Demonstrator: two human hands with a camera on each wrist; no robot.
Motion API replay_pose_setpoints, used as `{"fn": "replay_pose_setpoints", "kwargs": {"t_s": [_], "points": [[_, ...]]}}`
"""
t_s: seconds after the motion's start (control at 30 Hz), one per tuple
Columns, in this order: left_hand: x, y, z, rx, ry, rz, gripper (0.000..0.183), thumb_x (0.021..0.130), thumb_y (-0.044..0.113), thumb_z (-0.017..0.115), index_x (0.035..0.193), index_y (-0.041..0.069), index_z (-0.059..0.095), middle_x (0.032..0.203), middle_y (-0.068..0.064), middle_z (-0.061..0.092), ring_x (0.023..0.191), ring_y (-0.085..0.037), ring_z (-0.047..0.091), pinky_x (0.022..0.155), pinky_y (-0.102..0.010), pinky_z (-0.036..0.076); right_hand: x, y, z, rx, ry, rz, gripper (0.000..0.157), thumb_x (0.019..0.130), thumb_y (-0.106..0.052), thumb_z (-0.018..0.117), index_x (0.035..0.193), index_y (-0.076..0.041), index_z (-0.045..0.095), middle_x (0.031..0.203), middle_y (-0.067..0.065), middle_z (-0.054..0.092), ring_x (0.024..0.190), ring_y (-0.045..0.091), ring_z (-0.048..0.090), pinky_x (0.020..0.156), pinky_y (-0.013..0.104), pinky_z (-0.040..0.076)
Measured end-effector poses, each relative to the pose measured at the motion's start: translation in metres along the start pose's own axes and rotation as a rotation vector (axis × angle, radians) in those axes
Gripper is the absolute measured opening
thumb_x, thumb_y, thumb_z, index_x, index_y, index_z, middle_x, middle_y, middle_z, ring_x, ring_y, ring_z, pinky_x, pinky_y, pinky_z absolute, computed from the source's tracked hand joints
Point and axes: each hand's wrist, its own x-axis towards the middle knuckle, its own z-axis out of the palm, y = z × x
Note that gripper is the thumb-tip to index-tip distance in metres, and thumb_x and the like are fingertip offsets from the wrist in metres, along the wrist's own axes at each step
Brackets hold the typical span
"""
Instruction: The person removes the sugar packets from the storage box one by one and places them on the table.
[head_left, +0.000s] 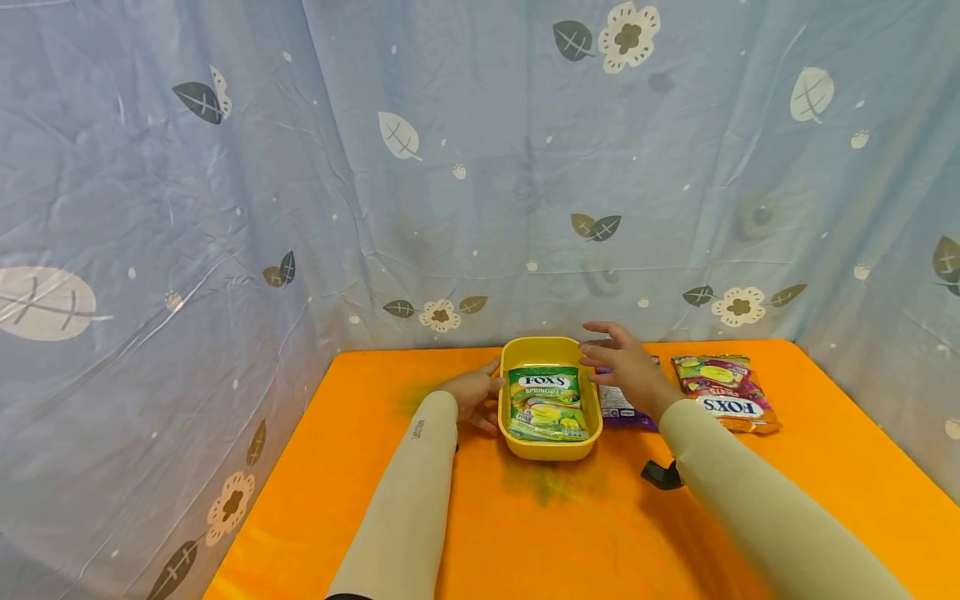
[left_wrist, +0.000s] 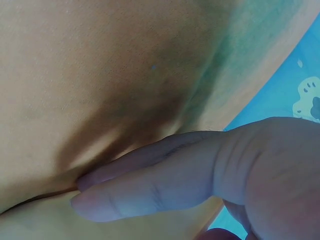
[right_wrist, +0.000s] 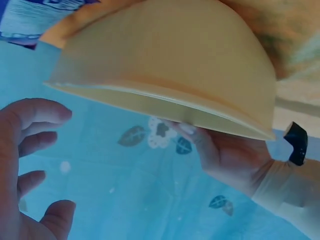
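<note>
A yellow plastic tub (head_left: 550, 451) stands on the orange tabletop, with a green FOX'S Spring Tea candy bag (head_left: 545, 404) lying in it. My left hand (head_left: 474, 397) is at the tub's left wall. In the left wrist view, fairly straight fingers (left_wrist: 150, 192) touch the tub's side low down. My right hand (head_left: 628, 367) hovers by the tub's upper right rim, its fingers spread and holding nothing. The right wrist view shows those fingers (right_wrist: 42, 112) apart from the tub's wall (right_wrist: 170, 55).
A purple candy bag (head_left: 621, 408) lies right of the tub, partly hidden under my right hand. Farther right is a red and orange FOX'S Fruits bag (head_left: 723, 396). A patterned blue curtain (head_left: 525, 167) hangs behind and at both sides of the table (head_left: 360, 475).
</note>
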Motion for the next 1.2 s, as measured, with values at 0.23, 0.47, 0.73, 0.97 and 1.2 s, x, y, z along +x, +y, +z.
{"fn": "replay_pose_setpoints", "kwargs": {"t_s": [0.23, 0.47, 0.73, 0.97, 1.2], "points": [[0.004, -0.004, -0.001, 0.009, 0.000, 0.004, 0.061, 0.104, 0.027, 0.041, 0.154, 0.037, 0.007, 0.121, -0.019, 0.056, 0.072, -0.036, 0.064, 0.076, -0.056, 0.052, 0.002, 0.006, 0.021, -0.008, -0.050, 0.035, 0.062, 0.093, -0.035, 0.063, 0.146, -0.022, 0.033, 0.145, 0.016, 0.034, 0.127, 0.035, 0.041, 0.100, 0.057, 0.035], [0.015, -0.010, -0.006, 0.006, -0.009, -0.007, 0.059, 0.104, 0.026, 0.039, 0.153, 0.040, 0.008, 0.119, -0.018, 0.058, 0.070, -0.035, 0.064, 0.075, -0.058, 0.052, 0.002, 0.009, 0.033, -0.075, -0.050, 0.075, 0.068, 0.090, -0.042, 0.064, 0.146, -0.024, 0.031, 0.148, 0.016, 0.029, 0.131, 0.035, 0.037, 0.101, 0.056, 0.035], [0.017, -0.010, -0.008, -0.006, -0.009, -0.013, 0.060, 0.104, 0.027, 0.040, 0.153, 0.041, 0.009, 0.122, -0.018, 0.057, 0.073, -0.039, 0.064, 0.075, -0.058, 0.052, 0.005, 0.014, 0.041, -0.178, -0.034, 0.114, 0.076, 0.088, -0.047, 0.065, 0.149, -0.025, 0.027, 0.151, 0.016, 0.024, 0.133, 0.037, 0.032, 0.102, 0.059, 0.032], [0.003, -0.004, -0.003, -0.001, -0.021, 0.004, 0.064, 0.103, 0.030, 0.044, 0.154, 0.037, 0.006, 0.124, -0.019, 0.055, 0.072, -0.038, 0.064, 0.079, -0.059, 0.050, 0.008, 0.026, 0.057, -0.329, 0.009, 0.075, 0.079, 0.089, -0.043, 0.066, 0.151, -0.019, 0.024, 0.152, 0.016, 0.022, 0.135, 0.039, 0.027, 0.104, 0.060, 0.027], [0.002, -0.003, -0.001, -0.003, -0.031, 0.016, 0.067, 0.102, 0.031, 0.046, 0.154, 0.035, 0.005, 0.123, -0.019, 0.056, 0.068, -0.035, 0.063, 0.078, -0.058, 0.051, 0.011, 0.034, 0.068, -0.472, 0.084, 0.034, 0.077, 0.088, -0.042, 0.066, 0.149, -0.015, 0.029, 0.150, 0.013, 0.027, 0.133, 0.034, 0.032, 0.106, 0.058, 0.027]]}}
